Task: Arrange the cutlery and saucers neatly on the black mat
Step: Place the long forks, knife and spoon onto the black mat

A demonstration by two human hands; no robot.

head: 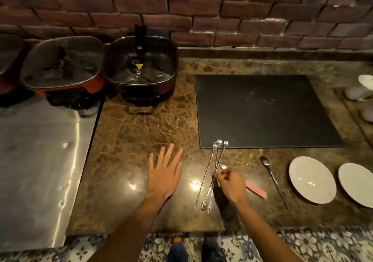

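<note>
The right hand pinches the middle of three long forks, fingers curled narrow round their twisted stems. The stems run from 7 o'clock, prongs toward the counter's near edge, to 1 o'clock, where the looped ends just overlap the near edge of the mat. The mat lies at 12 to 1 o'clock from the fingers, bare, so the carry looks short and forward. The left hand hovers flat with fingers spread wide, holding nothing, farther from the mat. At 3 o'clock lie a spoon and two white saucers, off the mat.
</note>
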